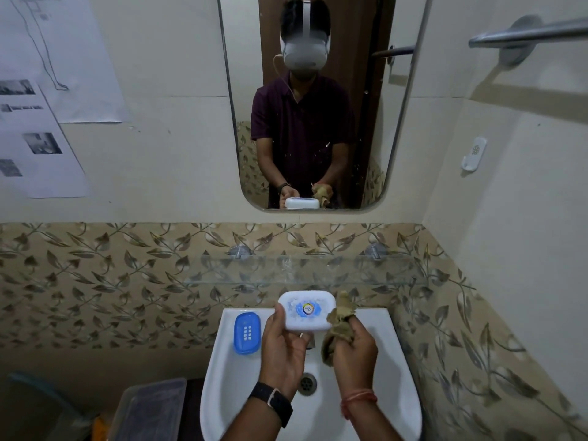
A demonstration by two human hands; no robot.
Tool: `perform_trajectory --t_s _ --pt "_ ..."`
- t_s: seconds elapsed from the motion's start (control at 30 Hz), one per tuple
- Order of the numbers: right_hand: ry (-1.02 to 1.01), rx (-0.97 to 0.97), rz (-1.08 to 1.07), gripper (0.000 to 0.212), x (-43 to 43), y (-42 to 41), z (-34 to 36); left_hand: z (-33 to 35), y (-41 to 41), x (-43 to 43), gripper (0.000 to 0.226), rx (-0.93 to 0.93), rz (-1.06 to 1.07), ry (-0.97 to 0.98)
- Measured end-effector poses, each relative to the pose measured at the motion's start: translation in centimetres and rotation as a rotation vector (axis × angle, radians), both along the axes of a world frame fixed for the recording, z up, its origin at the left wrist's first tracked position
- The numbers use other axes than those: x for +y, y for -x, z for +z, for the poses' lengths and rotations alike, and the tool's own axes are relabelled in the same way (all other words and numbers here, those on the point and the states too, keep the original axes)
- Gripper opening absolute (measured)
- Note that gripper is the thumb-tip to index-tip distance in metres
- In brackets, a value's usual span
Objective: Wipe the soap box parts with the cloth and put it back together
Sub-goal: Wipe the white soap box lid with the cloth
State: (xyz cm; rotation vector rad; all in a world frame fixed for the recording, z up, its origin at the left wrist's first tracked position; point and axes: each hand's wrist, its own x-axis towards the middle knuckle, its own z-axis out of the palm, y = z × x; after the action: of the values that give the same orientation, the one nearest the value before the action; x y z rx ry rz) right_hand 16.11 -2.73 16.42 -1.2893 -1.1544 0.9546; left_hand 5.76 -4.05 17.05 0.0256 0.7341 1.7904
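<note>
From the head camera we see our left hand [281,343] gripping the white lid [307,310] above the sink [394,377]. Our right hand [354,348] clutches the cloth [339,323] touching its edge. The blue tray [247,333] rests on the sink's left rim.

White soap box lid [307,311] with blue-ringed logo, blue base [247,332], olive-brown cloth [339,326], leaf-patterned beige tiles [127,281].
</note>
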Motion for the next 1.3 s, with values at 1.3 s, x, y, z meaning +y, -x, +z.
perform_trajectory --t_s 1.3 --pt "0.198 0.038 0.118 0.022 -0.5 -1.5 -2.8 -1.1 0.5 0.0 0.032 0.079 -0.132 0.105"
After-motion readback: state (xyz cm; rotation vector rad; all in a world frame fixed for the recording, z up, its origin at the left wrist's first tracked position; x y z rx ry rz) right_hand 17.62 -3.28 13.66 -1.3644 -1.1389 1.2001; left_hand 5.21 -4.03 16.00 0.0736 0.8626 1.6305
